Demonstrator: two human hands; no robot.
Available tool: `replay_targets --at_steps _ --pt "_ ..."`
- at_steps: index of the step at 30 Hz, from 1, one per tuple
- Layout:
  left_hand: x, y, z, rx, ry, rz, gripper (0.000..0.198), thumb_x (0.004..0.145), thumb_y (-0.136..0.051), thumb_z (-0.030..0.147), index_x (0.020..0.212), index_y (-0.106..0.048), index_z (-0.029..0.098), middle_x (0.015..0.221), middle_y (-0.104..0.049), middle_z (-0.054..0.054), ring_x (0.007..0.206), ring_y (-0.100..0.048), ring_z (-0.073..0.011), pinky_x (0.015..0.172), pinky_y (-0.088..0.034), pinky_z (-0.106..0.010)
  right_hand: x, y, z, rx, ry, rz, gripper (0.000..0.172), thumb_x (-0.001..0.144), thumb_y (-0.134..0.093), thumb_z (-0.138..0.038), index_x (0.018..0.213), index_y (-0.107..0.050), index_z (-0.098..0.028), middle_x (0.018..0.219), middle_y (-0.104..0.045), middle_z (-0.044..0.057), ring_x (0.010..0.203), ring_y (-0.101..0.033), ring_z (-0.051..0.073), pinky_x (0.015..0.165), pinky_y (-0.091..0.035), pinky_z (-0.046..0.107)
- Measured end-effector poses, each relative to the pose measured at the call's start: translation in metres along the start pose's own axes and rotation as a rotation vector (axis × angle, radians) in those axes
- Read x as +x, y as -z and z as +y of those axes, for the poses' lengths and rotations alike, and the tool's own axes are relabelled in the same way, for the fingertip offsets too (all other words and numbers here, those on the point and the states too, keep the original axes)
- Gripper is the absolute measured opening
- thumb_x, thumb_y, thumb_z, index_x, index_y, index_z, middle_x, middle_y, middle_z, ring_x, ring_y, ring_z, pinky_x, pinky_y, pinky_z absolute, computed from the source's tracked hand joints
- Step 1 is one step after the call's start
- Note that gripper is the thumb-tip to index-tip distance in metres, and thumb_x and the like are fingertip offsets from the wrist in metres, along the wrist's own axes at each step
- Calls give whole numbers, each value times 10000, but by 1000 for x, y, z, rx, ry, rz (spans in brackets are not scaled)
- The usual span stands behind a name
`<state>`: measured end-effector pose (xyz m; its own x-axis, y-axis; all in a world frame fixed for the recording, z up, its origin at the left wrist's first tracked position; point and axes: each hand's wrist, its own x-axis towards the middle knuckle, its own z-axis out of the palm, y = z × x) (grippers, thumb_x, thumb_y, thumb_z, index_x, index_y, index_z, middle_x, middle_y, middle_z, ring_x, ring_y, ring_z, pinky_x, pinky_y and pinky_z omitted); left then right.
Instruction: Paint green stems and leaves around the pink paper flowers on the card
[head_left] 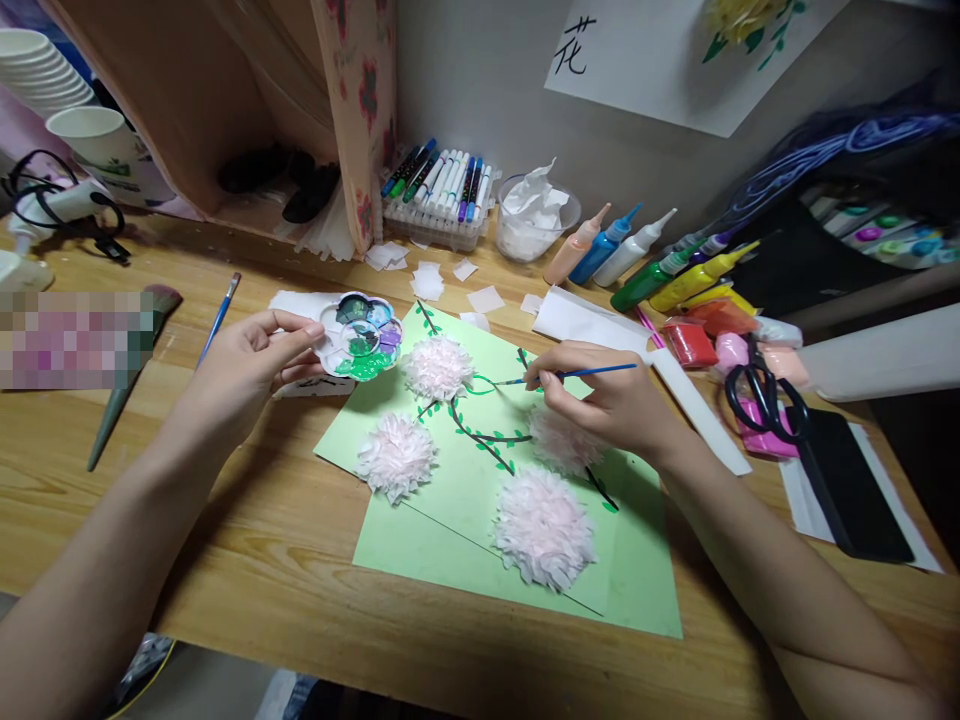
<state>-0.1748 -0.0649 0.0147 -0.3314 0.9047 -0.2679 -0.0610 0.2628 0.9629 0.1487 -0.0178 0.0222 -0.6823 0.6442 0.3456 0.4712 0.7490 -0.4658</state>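
My left hand (259,365) pinches the rim of a flower-shaped paint palette (363,338) holding green, purple and dark paint. A thin blue paintbrush (600,370) is gripped in my right hand (592,395). Its tip is over the light green paper (420,540), at a green curved outline (484,385). Fluffy pale pink paper flowers (545,527) are on the paper, one partly hidden under my right hand. Dark painted branches (480,437) with small green leaves run between them.
Behind the paper stand a marker box (439,195), a bowl of crumpled tissue (534,215) and paint bottles (604,245). Black scissors (765,400) and a black phone (855,490) lie right. A large brush (127,385) and a second blue brush (219,318) lie left.
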Motion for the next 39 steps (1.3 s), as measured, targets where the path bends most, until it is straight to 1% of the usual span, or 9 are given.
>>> replay_targets --at_steps 10,16,21,23,25,29,31,33,39 --pt "0 1 -1 3 -11 3 242 580 -810 298 699 -639 176 727 -608 28 625 -567 -60 626 -514 -154 -1 5 -2 16 -12 -13 152 827 -483 -137 782 -608 -211 714 -690 25 637 -634 138 604 -501 269" --pt "0 0 0 15 -18 -1 264 562 -825 299 691 -635 169 694 -594 31 587 -530 -52 597 -505 -152 -1 7 -3 35 -45 83 156 821 -485 -136 779 -610 -218 705 -689 14 639 -640 143 612 -498 282" --pt "1 -2 -1 16 -9 4 287 563 -822 305 720 -629 162 704 -601 29 597 -550 -57 595 -503 -155 -1 4 -2 29 -41 14 158 826 -484 -134 773 -613 -209 714 -693 18 643 -643 138 607 -500 268" --pt "0 -2 0 19 -14 6 283 579 -812 305 729 -622 159 710 -605 27 609 -561 -62 607 -509 -165 -2 4 -1 46 -41 24 149 825 -498 -139 768 -617 -209 704 -688 12 627 -635 134 595 -496 264" --pt "-1 -2 0 14 -15 1 272 601 -800 303 736 -614 157 707 -610 28 601 -563 -62 617 -515 -177 -4 5 -1 101 -71 94 137 834 -514 -153 779 -628 -207 698 -681 11 623 -631 135 586 -493 267" --pt "-5 -4 -1 -3 14 -19 287 615 -795 319 741 -595 156 681 -609 41 571 -578 -58 613 -512 -180 -1 11 -11 322 -162 344 146 890 -504 -209 872 -649 -211 768 -670 27 688 -643 150 635 -517 290" --pt "-7 -7 -3 16 20 -53 302 622 -791 346 747 -591 157 652 -604 42 557 -585 -67 592 -507 -183 5 14 -22 426 -159 388 142 896 -510 -235 919 -648 -215 835 -659 37 730 -642 158 666 -526 303" --pt "-9 -9 -6 25 12 -97 308 633 -785 363 751 -592 153 652 -609 35 568 -591 -75 596 -510 -192 14 14 -35 462 -121 322 140 898 -510 -241 936 -643 -218 868 -652 39 774 -636 163 694 -524 304" --pt "-14 -12 -10 15 13 -174 296 679 -754 381 759 -582 154 690 -621 18 616 -617 -92 650 -522 -223 34 0 -63 328 54 49 153 884 -488 -134 953 -608 -200 867 -662 23 814 -625 134 735 -497 266"
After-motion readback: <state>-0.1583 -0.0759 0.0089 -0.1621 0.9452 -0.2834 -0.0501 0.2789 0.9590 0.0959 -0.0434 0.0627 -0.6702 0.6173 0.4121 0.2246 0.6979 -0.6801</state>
